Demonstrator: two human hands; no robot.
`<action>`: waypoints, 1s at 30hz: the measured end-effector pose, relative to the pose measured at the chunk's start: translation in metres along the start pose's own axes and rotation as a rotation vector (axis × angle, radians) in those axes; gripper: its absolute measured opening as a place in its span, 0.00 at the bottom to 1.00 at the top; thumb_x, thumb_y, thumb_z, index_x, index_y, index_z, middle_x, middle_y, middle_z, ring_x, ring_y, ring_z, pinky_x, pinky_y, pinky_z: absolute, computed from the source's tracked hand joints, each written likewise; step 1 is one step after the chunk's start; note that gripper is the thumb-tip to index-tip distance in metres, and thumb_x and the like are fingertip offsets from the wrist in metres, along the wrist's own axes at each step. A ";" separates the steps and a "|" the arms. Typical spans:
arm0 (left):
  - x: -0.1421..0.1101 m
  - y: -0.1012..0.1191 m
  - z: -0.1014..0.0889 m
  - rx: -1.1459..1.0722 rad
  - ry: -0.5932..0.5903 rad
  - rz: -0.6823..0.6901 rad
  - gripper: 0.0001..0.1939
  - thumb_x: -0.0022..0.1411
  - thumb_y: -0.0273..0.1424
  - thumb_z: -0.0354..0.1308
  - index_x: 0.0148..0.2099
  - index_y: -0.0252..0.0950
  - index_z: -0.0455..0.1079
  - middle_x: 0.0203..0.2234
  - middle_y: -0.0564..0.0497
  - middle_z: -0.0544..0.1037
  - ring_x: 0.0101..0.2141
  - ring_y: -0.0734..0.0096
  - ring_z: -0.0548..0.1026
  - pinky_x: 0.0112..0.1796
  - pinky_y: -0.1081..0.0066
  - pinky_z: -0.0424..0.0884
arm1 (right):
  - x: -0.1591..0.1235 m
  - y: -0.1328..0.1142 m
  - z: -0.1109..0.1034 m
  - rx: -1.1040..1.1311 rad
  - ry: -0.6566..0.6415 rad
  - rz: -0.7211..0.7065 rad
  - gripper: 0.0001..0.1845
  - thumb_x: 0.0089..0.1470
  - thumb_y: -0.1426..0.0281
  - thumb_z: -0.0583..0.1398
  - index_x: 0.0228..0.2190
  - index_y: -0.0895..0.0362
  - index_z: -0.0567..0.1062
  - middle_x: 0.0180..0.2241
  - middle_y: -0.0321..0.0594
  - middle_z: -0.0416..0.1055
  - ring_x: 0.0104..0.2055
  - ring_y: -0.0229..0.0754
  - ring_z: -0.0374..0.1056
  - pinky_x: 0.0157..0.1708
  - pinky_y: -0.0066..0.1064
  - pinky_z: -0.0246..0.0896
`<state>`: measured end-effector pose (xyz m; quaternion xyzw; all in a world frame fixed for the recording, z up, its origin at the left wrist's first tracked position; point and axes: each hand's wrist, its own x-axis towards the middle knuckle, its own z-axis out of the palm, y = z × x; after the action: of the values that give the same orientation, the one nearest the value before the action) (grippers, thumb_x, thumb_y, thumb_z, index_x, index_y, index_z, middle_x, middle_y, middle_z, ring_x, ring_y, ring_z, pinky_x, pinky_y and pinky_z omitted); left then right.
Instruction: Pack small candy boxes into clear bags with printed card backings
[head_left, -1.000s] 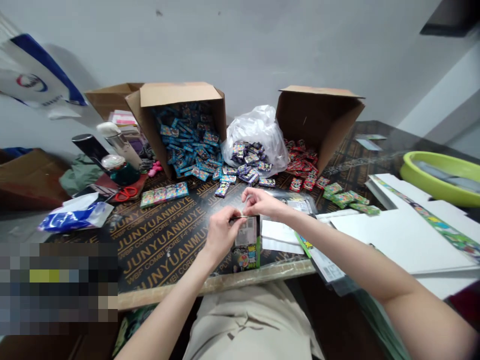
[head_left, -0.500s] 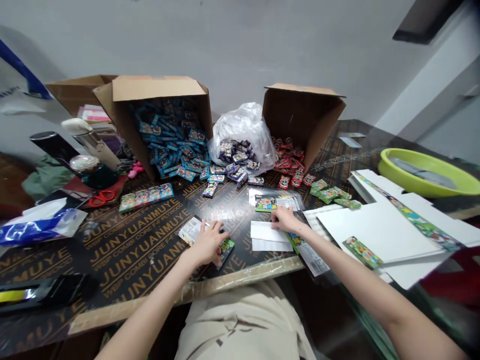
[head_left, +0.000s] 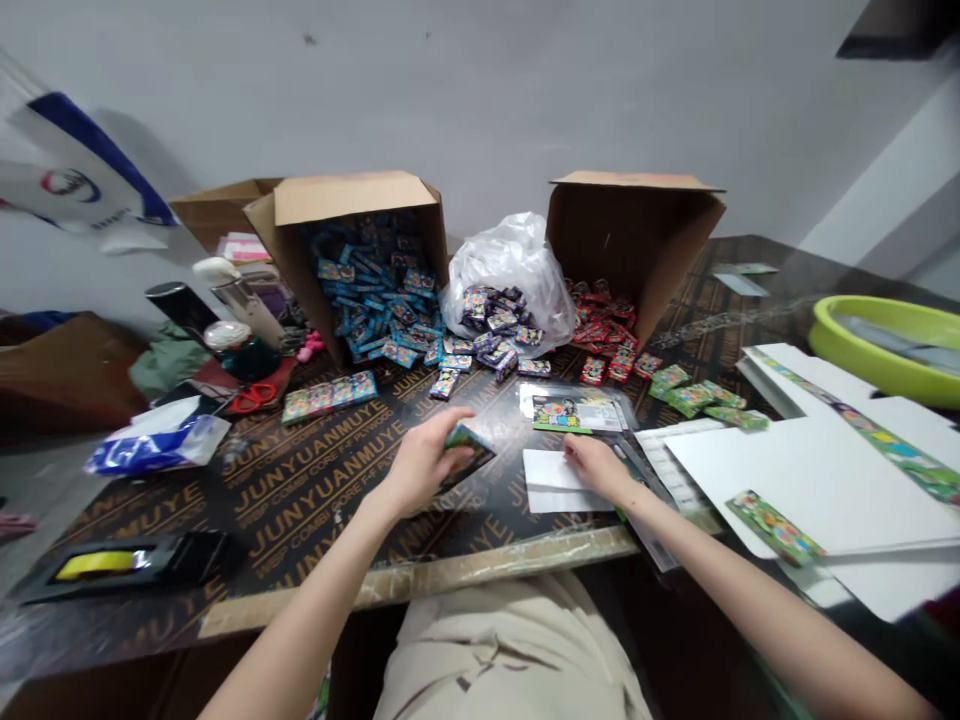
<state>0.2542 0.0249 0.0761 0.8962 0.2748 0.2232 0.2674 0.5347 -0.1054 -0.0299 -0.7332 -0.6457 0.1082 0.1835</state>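
My left hand (head_left: pixel 427 455) is closed around a dark printed packet with a green edge (head_left: pixel 469 452), lifted slightly off the dark plywood table (head_left: pixel 300 540). Its far side is hidden by my fingers. With fingertips pinched, my right hand (head_left: pixel 596 465) grips the upper edge of a folded white paper sheet (head_left: pixel 551 483) lying flat. Just beyond it rests a clear plastic sleeve with a colourful printed card (head_left: pixel 566 412). Partly under my right forearm lies another clear sleeve (head_left: pixel 652 530).
Cardboard boxes hold blue packets (head_left: pixel 375 300) and red packets (head_left: pixel 611 325); a plastic bag (head_left: pixel 510 250) of purple packets sits between. Green packets (head_left: pixel 701 395), white card sheets (head_left: pixel 720 470) and a lime basin (head_left: pixel 885 350) are right. Left are red scissors (head_left: pixel 253 397) and a tape dispenser (head_left: pixel 127 565).
My left hand has picked up the printed packet from the table and turned it. My right hand stays at the white paper, fingers now more curled. The view has swung a little left.
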 end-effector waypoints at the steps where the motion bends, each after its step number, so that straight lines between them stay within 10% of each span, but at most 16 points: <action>1: -0.002 0.002 -0.006 -0.075 0.096 -0.002 0.15 0.54 0.30 0.57 0.46 0.40 0.66 0.34 0.51 0.72 0.35 0.68 0.70 0.35 0.72 0.63 | 0.000 0.000 -0.001 0.023 0.004 0.001 0.05 0.51 0.76 0.52 0.29 0.57 0.66 0.28 0.39 0.68 0.31 0.40 0.64 0.32 0.28 0.53; 10: -0.029 0.000 0.004 -0.445 0.318 -0.122 0.08 0.53 0.31 0.59 0.38 0.36 0.72 0.33 0.49 0.72 0.35 0.69 0.72 0.33 0.73 0.68 | 0.029 -0.070 -0.055 0.520 0.108 -0.054 0.08 0.53 0.63 0.53 0.28 0.55 0.63 0.31 0.39 0.68 0.35 0.40 0.65 0.32 0.29 0.58; 15: -0.035 0.007 0.007 -0.397 0.297 -0.078 0.07 0.53 0.30 0.59 0.37 0.38 0.74 0.32 0.49 0.73 0.35 0.69 0.72 0.33 0.73 0.68 | 0.052 -0.133 -0.085 0.856 -0.049 -0.167 0.13 0.50 0.60 0.58 0.26 0.57 0.64 0.36 0.41 0.69 0.45 0.44 0.63 0.39 0.31 0.57; 22: -0.037 0.014 0.005 -0.433 0.327 -0.097 0.07 0.50 0.31 0.63 0.34 0.37 0.74 0.30 0.50 0.75 0.33 0.68 0.73 0.33 0.71 0.68 | 0.069 -0.173 -0.088 0.849 -0.440 -0.256 0.17 0.46 0.58 0.61 0.23 0.59 0.66 0.33 0.39 0.69 0.37 0.39 0.63 0.36 0.29 0.56; 30: -0.041 0.011 0.011 -0.570 0.351 -0.190 0.08 0.50 0.28 0.60 0.35 0.35 0.68 0.29 0.52 0.74 0.30 0.71 0.73 0.33 0.73 0.70 | 0.075 -0.177 -0.079 0.800 -0.467 -0.251 0.16 0.45 0.59 0.61 0.24 0.60 0.67 0.23 0.32 0.63 0.25 0.32 0.56 0.26 0.24 0.50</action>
<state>0.2338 -0.0120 0.0640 0.7039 0.3253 0.4159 0.4752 0.4161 -0.0240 0.1200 -0.4776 -0.6607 0.4871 0.3132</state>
